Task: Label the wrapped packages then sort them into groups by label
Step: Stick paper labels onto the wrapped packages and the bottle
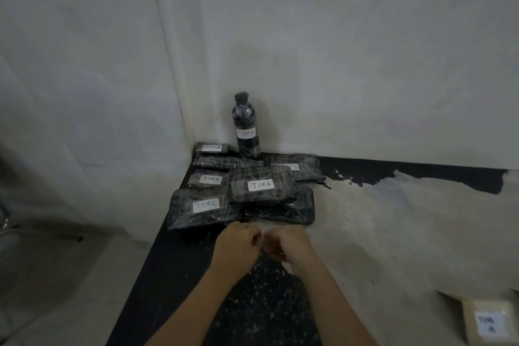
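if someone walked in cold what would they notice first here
Likely the heap of dark, film-wrapped packages with white handwritten labels in the far left corner of the table, the top one reading TIM A and one at the front left TIM C. Behind them a wrapped bottle marked TIM B stands upright against the wall. Nearer the camera, the left hand and right hand meet, fingers curled.

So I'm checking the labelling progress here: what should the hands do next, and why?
Probably press a label onto the unlabelled package lying under the top TIM A package. Both hands are bunched together just in front of it, seemingly working something small, though what they hold is unclear. Its visible face shows no white label, unlike the TIM C package beside it.
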`<move>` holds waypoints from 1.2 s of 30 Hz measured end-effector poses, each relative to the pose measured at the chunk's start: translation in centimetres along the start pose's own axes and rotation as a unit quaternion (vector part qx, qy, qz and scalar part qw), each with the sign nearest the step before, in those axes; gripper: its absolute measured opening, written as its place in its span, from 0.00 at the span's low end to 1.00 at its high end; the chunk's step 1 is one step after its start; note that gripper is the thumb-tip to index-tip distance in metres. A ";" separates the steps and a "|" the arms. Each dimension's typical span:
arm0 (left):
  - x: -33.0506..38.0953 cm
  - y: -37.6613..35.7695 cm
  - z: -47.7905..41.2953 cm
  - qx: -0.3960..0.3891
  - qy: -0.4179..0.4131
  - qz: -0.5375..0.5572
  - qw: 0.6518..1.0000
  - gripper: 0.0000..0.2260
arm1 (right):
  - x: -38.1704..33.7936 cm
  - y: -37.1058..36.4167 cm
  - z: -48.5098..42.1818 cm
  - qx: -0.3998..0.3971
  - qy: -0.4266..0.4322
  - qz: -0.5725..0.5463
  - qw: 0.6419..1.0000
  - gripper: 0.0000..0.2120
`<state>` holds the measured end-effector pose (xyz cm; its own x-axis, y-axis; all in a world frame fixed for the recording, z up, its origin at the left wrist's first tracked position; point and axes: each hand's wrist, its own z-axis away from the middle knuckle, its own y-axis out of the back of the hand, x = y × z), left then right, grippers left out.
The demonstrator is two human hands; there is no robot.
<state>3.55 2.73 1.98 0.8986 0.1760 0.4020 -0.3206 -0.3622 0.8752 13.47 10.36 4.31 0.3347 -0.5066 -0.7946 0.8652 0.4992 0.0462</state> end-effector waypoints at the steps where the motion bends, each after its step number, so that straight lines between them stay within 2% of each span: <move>1: -0.4 0.2 -0.1 -0.004 -0.003 0.091 0.996 0.06 | -0.1 0.2 0.0 -0.001 0.010 -0.009 1.000 0.06; 3: -1.1 0.7 0.0 -0.033 0.053 0.263 0.963 0.10 | -0.4 0.7 0.1 -0.003 0.040 -0.012 0.999 0.07; 6: -1.5 1.0 0.0 0.007 0.226 0.415 0.881 0.07 | -0.8 1.2 0.2 -0.028 0.057 0.005 0.998 0.06; 8: -1.5 0.9 -0.2 0.016 0.331 0.413 0.848 0.12 | -0.9 1.2 0.0 -0.048 0.067 0.004 0.997 0.06; 10: -1.4 0.9 -0.5 -0.001 0.384 0.401 0.832 0.19 | -1.0 1.1 0.0 -0.063 0.074 0.003 0.995 0.06; 11: -1.5 0.7 -0.7 0.000 0.404 0.430 0.807 0.20 | -0.9 1.1 0.0 -0.067 0.074 0.003 0.995 0.06; 14: -1.8 0.9 -1.1 0.020 0.464 0.553 0.692 0.10 | -1.0 1.1 -0.2 -0.067 0.074 -0.005 0.995 0.07; 16: -2.0 1.5 -1.5 0.034 0.472 0.598 0.647 0.02 | -1.0 1.1 -0.4 -0.059 0.071 0.002 0.996 0.06; 18: -2.1 2.0 -1.8 0.057 0.463 0.606 0.644 0.04 | -0.9 1.0 -0.6 -0.043 0.072 0.058 0.995 0.06; 20: -2.1 2.3 -2.2 0.070 0.446 0.582 0.677 0.06 | -0.8 0.8 -0.8 -0.017 0.090 0.139 0.986 0.06; 22: -2.0 2.4 -2.5 0.067 0.417 0.524 0.740 0.07 | -1.0 0.3 -0.9 0.013 0.146 0.231 0.962 0.08; 25: -2.0 2.4 -3.2 0.044 0.321 0.425 0.845 0.08 | -2.0 -0.7 -0.8 0.030 0.241 0.292 0.925 0.21; 28: -1.8 2.6 -4.0 0.006 0.244 0.391 0.888 0.09 | -3.1 -1.5 -1.0 -0.024 0.300 0.300 0.905 0.24; 30: -1.6 2.5 -4.4 0.010 0.243 0.406 0.881 0.09 | -3.4 -1.7 -1.2 -0.061 0.313 0.253 0.913 0.19; 31: -1.4 2.5 -4.4 0.023 0.260 0.435 0.862 0.09 | -3.5 -1.8 -1.4 -0.059 0.321 0.231 0.917 0.15; 33: -0.9 2.4 -4.3 0.046 0.293 0.518 0.802 0.08 | -3.4 -1.9 -1.9 -0.008 0.324 0.203 0.924 0.09; 34: -0.9 2.4 -4.2 0.041 0.304 0.546 0.779 0.09 | -3.4 -2.0 -2.1 0.021 0.315 0.178 0.932 0.07; 36: -1.3 2.5 -3.9 -0.034 0.318 0.549 0.772 0.13 | -3.4 -2.2 -2.5 0.058 0.276 0.091 0.955 0.06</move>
<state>0.42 5.18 4.70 -0.2475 0.2183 0.9440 -0.8194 -0.5671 -0.0837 9.45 12.73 5.44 0.2641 0.0459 -0.9634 0.8578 0.4456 0.2564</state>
